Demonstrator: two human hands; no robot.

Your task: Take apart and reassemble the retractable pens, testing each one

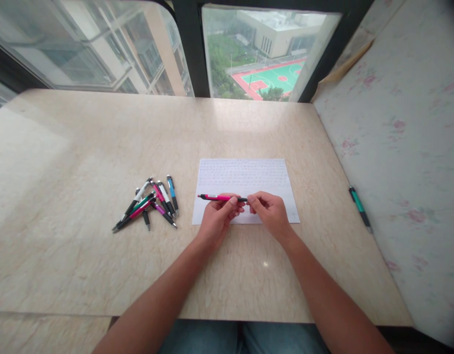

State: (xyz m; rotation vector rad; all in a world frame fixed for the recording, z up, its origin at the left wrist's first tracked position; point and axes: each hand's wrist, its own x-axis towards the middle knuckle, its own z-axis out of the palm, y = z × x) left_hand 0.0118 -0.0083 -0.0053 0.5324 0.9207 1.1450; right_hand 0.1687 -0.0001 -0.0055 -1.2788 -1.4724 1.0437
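Note:
A pink pen (pixel 215 197) with a black grip lies level across my fingers, above a sheet of paper (pixel 245 178). My left hand (pixel 220 214) is closed around the pen's grip part. At the tip end, my right hand (pixel 269 211) pinches with thumb and forefinger; the very tip is hidden by those fingers. Rows of small writing cover the upper half of the paper, while its lower part is partly hidden under my hands.
Left of the paper lies a loose pile of several pens (pixel 149 201) in mixed colours. A green pen (pixel 359 209) rests at the foot of the flowered wall (pixel 404 162) on the right. Windows (pixel 264 54) border the far edge of the stone-patterned ledge (pixel 101 275).

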